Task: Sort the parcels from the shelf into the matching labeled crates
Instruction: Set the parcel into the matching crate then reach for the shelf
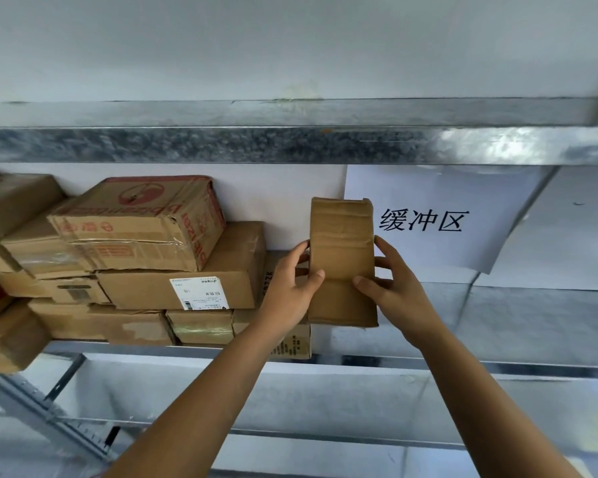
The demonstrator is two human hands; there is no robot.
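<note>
A small brown cardboard parcel stands upright in front of the metal shelf, held between both hands. My left hand grips its left side with the thumb on the front face. My right hand grips its right side, thumb also on the front. A stack of other cardboard parcels fills the shelf's left half: a red-printed box lies on top of a larger box with a white shipping label, with several smaller boxes beneath. No crates are in view.
A white paper sign with black Chinese characters hangs on the wall behind the shelf's right part. A galvanized shelf beam runs across above. A lower shelf level lies below my forearms. A steel upright slants at lower left.
</note>
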